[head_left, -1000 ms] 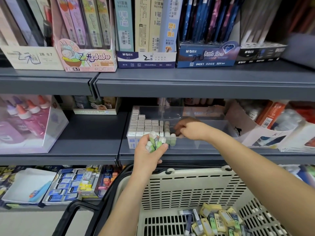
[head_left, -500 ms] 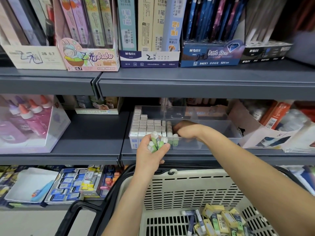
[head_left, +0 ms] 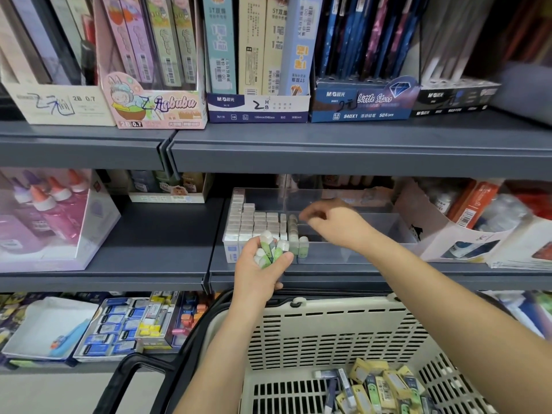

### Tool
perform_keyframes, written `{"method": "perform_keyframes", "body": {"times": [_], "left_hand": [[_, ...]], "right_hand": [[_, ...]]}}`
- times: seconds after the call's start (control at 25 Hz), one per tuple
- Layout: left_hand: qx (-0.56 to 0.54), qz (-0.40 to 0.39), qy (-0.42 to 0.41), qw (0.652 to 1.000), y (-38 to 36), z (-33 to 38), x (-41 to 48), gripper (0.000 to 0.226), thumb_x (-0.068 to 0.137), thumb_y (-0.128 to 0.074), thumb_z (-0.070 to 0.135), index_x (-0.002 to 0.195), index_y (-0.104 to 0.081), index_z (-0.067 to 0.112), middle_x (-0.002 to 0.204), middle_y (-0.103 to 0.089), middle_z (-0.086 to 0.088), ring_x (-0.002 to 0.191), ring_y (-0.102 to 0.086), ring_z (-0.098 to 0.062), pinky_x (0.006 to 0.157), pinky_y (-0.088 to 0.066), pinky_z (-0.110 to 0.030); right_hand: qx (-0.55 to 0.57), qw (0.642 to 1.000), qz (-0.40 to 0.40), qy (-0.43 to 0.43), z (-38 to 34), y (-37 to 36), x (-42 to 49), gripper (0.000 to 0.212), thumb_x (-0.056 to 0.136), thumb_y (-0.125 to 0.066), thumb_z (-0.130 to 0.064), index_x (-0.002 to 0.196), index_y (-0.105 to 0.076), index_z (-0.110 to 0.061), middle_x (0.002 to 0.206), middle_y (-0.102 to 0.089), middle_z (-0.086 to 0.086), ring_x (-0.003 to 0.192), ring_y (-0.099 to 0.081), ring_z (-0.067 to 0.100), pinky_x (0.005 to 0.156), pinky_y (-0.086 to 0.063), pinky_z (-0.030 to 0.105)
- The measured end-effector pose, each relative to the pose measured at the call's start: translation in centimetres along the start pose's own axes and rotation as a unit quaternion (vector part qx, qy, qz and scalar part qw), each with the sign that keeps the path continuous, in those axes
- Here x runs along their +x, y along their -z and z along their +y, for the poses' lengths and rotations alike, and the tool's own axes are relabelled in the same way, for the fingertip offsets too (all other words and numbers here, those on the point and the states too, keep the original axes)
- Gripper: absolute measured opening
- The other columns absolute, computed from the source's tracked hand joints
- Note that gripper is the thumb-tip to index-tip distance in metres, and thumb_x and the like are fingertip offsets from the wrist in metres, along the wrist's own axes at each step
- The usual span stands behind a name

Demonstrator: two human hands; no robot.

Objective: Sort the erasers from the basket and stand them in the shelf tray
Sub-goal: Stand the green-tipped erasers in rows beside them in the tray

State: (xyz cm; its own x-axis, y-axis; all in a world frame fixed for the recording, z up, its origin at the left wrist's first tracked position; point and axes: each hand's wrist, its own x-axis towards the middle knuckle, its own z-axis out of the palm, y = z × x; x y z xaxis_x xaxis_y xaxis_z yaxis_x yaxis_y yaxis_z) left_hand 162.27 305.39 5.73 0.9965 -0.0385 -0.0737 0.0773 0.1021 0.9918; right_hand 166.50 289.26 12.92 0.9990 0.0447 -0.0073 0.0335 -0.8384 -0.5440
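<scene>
A clear shelf tray (head_left: 358, 256) holds rows of white erasers (head_left: 254, 225) standing upright at its left, with a column of green-and-white erasers (head_left: 294, 233) beside them. My left hand (head_left: 260, 273) grips several green-and-white erasers (head_left: 270, 249) just in front of the tray. My right hand (head_left: 334, 224) hovers over the tray just right of the green column, fingers loosely curled and blurred, nothing visible in them. Below, the cream basket (head_left: 328, 330) holds several yellow and dark loose erasers (head_left: 379, 386) at its bottom right.
The upper shelf edge (head_left: 328, 150) overhangs the tray. A box of glue bottles (head_left: 44, 216) stands at the left and a torn white carton (head_left: 457, 243) right of the tray. Trays of stationery (head_left: 125, 327) fill the lower shelf. The basket's black handle (head_left: 134, 372) juts left.
My right hand's fingers have lifted off the green erasers in the tray and risen slightly. My left hand holds its bundle in the same place.
</scene>
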Motion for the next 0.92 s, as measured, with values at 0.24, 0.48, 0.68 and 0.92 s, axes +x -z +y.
{"method": "perform_keyframes", "body": {"times": [0.24, 0.48, 0.68, 0.92], "left_hand": [[-0.016, -0.049, -0.011, 0.999, -0.2, 0.1, -0.1, 0.026, 0.081, -0.069, 0.008, 0.100, -0.055, 0.020, 0.071, -0.060, 0.003, 0.053, -0.051, -0.005, 0.047, -0.045, -0.021], [-0.035, -0.028, -0.018, 0.999, -0.4, -0.2, 0.1, 0.012, 0.089, -0.060, 0.014, 0.098, -0.057, 0.022, 0.064, -0.065, 0.009, 0.054, -0.057, -0.005, 0.044, -0.046, -0.021], [-0.028, -0.005, -0.007, 1.000, 0.0, -0.2, 0.3, 0.009, 0.090, -0.059, 0.016, 0.095, -0.059, 0.023, 0.064, -0.063, 0.008, 0.061, -0.060, -0.006, 0.044, -0.046, -0.021], [-0.033, 0.001, 0.000, 0.999, -0.1, 0.0, 0.1, 0.008, 0.090, -0.060, 0.015, 0.095, -0.059, 0.021, 0.076, -0.064, 0.001, 0.061, -0.061, -0.004, 0.045, -0.048, -0.022]], "right_hand": [[0.129, 0.989, -0.068, 0.036, -1.3, -0.8, -3.3, 0.013, 0.082, -0.069, -0.026, 0.087, -0.070, -0.015, 0.078, -0.071, 0.005, 0.067, -0.062, 0.009, 0.075, -0.054, 0.029], [0.185, 0.981, -0.059, -0.014, -1.4, 1.4, -3.3, 0.008, 0.081, -0.069, -0.016, 0.075, -0.067, -0.021, 0.064, -0.068, -0.005, 0.055, -0.061, -0.001, 0.054, -0.048, 0.013], [0.089, 0.995, 0.028, -0.036, -0.6, 2.8, -0.3, 0.017, 0.081, -0.065, -0.010, 0.077, -0.065, -0.026, 0.083, -0.071, -0.004, 0.079, -0.063, 0.013, 0.081, -0.050, 0.026], [0.042, 0.997, -0.059, -0.036, 1.0, -0.5, 0.4, 0.010, 0.086, -0.064, -0.020, 0.095, -0.067, -0.017, 0.103, -0.070, 0.006, 0.094, -0.065, 0.020, 0.089, -0.052, 0.035]]}}
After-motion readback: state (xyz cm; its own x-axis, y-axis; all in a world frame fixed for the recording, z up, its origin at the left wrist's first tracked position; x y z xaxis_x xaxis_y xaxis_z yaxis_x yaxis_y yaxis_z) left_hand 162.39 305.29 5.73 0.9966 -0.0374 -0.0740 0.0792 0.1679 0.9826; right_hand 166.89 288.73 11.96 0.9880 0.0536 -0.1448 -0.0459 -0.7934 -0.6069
